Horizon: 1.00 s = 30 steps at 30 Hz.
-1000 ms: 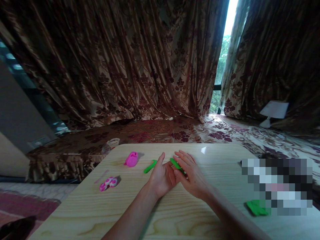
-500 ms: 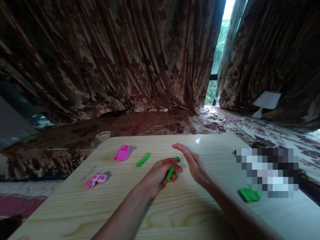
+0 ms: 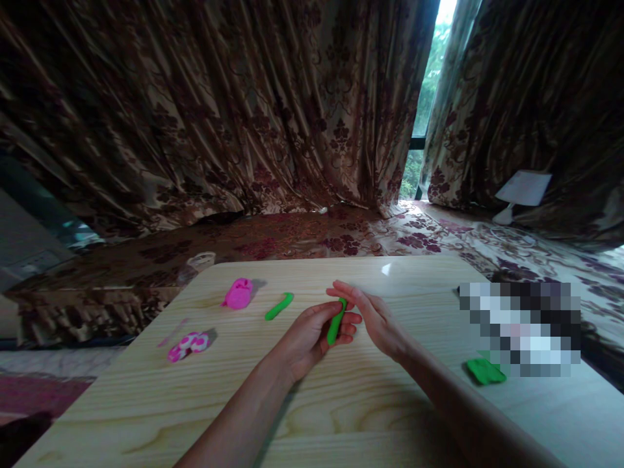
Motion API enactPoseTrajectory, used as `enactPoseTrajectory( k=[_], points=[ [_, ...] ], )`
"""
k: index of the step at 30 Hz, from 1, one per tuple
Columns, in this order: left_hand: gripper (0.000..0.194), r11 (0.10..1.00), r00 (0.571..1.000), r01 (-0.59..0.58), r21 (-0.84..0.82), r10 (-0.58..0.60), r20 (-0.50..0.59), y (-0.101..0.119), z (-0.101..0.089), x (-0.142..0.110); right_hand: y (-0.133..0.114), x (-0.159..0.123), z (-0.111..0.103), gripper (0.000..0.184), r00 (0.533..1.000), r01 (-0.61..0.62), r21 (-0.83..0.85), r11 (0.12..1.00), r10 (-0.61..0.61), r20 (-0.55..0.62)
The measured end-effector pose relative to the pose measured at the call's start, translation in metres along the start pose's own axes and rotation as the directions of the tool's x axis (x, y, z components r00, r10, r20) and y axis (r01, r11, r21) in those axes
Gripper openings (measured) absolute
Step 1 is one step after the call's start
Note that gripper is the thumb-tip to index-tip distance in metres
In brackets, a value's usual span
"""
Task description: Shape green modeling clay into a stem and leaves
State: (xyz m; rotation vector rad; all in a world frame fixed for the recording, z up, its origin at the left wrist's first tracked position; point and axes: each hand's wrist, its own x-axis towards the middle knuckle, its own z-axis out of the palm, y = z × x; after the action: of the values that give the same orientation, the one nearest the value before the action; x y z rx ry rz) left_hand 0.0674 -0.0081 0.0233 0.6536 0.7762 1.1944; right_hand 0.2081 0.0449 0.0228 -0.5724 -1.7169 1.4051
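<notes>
Above the middle of the table, my left hand (image 3: 312,335) holds a green modelling clay roll (image 3: 336,323) between the thumb and the fingers, its lower end sticking out over the palm side. My right hand (image 3: 373,315) is close by on the right, fingers straight and together, near the roll's upper end; whether it touches the roll I cannot tell. A second green clay roll (image 3: 279,307), bent at its far end, lies on the table left of my hands. Out to the right rests a flat green clay piece (image 3: 486,371).
On the wooden table (image 3: 195,416), a pink clay shape (image 3: 238,294) lies at the far left. Nearer stands a pink-and-white spotted clay piece (image 3: 189,346) beside a faint pinkish strip (image 3: 173,332). A pixelated patch (image 3: 524,328) covers something at the right edge. Behind is a white lamp (image 3: 524,188).
My right hand has moved left, closer to the green roll in my left hand. The roll shows more of its length, and the left fingers are spread a little more.
</notes>
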Motion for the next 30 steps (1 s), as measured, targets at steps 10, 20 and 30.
enactPoseTrajectory(
  k=[10,20,30],
  points=[
    [0.028,0.889,0.996,0.072,-0.452,-0.042,0.076,-0.003,0.009,0.002,0.001,-0.005,0.009,0.047,0.934,0.344,-0.712,0.612,-0.299,0.195],
    [0.055,0.866,0.988,0.122,-0.486,-0.061,0.139,-0.002,0.013,-0.005,-0.004,-0.006,0.012,0.060,0.911,0.408,-0.786,0.464,-0.265,0.317],
    [0.023,0.889,0.995,0.058,-0.453,-0.015,0.098,-0.005,0.016,0.000,-0.004,-0.007,0.003,0.047,0.960,0.269,-0.497,0.825,-0.274,0.063]
  ],
)
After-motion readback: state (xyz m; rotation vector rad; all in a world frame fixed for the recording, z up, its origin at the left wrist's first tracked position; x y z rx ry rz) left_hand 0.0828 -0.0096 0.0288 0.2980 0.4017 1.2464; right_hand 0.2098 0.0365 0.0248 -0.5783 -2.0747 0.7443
